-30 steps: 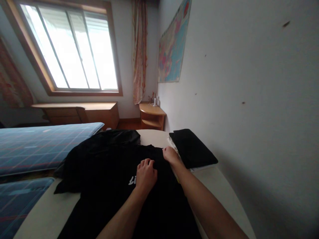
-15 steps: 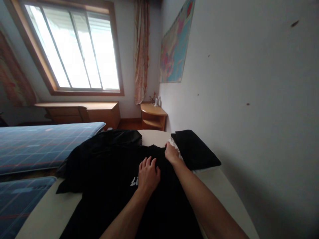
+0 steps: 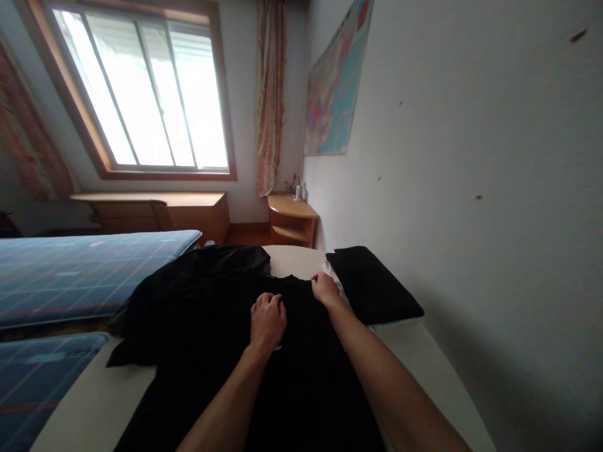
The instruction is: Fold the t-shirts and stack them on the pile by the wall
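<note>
Pinching far edge of black T-shirt point(image 3: 301, 370): right hand point(image 3: 325, 289), fingers closed. Left hand point(image 3: 268, 321) bent over shirt front; cannot tell whether it grips cloth. Shirt spread on white table point(image 3: 438, 373), beside folded black garment point(image 3: 374, 282).

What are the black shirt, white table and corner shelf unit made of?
Black shirt: fabric, matte, probably knit; drapes limply, no shine.
White table: perhaps laminate or painted board; smooth, even top.
Corner shelf unit: wood or veneer, probably varnished; orange-brown, slight sheen.
</note>
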The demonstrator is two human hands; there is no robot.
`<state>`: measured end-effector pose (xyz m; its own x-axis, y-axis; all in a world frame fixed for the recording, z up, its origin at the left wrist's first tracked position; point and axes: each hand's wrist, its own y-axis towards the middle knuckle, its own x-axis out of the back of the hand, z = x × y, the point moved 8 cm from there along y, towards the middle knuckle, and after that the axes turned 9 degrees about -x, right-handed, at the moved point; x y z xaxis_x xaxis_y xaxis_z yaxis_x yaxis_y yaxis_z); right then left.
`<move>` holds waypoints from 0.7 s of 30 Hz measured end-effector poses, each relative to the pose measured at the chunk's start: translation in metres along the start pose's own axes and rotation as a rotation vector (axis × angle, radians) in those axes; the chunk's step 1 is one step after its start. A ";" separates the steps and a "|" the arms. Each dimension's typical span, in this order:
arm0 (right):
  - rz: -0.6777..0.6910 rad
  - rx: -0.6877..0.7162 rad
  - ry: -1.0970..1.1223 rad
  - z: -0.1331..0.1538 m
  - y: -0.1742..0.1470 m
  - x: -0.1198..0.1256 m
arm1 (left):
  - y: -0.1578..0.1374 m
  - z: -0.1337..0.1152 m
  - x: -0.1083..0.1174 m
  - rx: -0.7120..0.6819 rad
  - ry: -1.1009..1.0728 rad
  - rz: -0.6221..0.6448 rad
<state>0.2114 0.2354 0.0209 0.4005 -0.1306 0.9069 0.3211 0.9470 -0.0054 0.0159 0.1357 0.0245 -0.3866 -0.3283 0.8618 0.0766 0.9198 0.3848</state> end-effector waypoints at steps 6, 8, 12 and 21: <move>0.002 0.024 0.030 0.001 0.003 -0.001 | 0.004 0.010 0.006 -0.008 -0.021 0.004; 0.000 0.024 0.037 0.001 0.003 -0.002 | 0.003 0.010 0.008 -0.008 -0.004 0.002; -0.016 0.003 0.051 -0.002 0.006 -0.003 | 0.001 0.006 0.012 -0.039 0.031 -0.015; 0.005 0.087 0.082 0.004 0.008 -0.002 | -0.004 -0.025 0.008 -0.246 -0.037 -0.039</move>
<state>0.2097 0.2441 0.0202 0.4721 -0.1462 0.8694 0.2445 0.9692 0.0302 0.0358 0.1238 0.0380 -0.4266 -0.3499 0.8340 0.2810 0.8253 0.4899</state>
